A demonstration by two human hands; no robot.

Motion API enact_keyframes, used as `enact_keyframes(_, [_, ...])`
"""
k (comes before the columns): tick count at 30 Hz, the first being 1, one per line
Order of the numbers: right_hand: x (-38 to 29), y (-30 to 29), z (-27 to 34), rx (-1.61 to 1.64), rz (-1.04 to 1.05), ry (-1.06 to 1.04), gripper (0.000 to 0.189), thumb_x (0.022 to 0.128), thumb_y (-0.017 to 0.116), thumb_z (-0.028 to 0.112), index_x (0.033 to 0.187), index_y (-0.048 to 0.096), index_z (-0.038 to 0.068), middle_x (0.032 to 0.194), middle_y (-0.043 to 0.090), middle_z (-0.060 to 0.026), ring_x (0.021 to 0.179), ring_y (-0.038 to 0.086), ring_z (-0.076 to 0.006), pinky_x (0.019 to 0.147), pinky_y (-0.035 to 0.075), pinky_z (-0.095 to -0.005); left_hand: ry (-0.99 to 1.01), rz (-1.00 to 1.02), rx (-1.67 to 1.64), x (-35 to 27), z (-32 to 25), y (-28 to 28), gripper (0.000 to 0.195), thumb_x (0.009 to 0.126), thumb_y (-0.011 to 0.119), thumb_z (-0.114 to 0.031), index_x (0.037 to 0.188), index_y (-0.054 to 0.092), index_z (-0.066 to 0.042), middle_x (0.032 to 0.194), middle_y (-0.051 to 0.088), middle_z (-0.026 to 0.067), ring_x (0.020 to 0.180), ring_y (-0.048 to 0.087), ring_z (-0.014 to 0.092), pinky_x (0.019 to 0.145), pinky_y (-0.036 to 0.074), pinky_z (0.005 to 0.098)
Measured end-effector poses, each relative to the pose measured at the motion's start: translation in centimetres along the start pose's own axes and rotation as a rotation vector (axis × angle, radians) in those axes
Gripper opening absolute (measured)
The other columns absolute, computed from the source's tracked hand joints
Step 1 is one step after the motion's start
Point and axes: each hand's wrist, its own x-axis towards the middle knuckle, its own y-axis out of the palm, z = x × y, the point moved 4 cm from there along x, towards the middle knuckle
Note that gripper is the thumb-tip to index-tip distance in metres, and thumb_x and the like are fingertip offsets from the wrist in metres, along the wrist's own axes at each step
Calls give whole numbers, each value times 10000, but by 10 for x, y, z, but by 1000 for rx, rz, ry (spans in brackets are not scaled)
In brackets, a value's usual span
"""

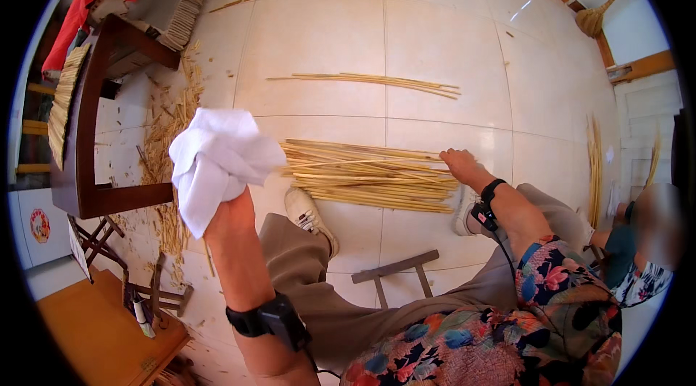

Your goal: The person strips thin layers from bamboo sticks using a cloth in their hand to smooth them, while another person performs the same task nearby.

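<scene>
My left hand (pixel 235 217) grips a bunched white cloth (pixel 217 149), which hides most of its fingers. On the tiled floor in front of me lies a loose layer of long dry plant stalks (pixel 375 176), roughly side by side. The cloth overlaps the left ends of these stalks. At their right ends, my right hand (pixel 463 166) pinches the tip of a stalk along the far side of the layer. A few more thin stalks (pixel 380 79) lie apart, farther out on the floor.
A dark wooden bench (pixel 87 130) stands at the left, above a scatter of cut stalk pieces (pixel 171 130). A wooden stool frame (pixel 397 272) is between my legs. Upright stalks (pixel 594 174) and a seated person (pixel 625 255) are at the right. A broom (pixel 595 19) hangs far right.
</scene>
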Motion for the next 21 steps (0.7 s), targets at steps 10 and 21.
enact_keyframes(10, [23,47,-5,-31,32,123,119,734,490,26,843,517,68,808,535,-107,783,553,-263,704,411,-385,-226,19,-276,-9,34,-8,353,866,433,-176,1168,393,3,1201,425,107,1147,379,239,981,298,400])
enact_keyframes(21, [61,41,32,112,-104,41,148,731,479,38,875,501,62,881,502,-105,869,483,-249,723,383,-355,-276,-199,-141,-14,40,-1,365,864,445,-178,1175,381,3,1200,413,104,1110,394,231,950,316,398])
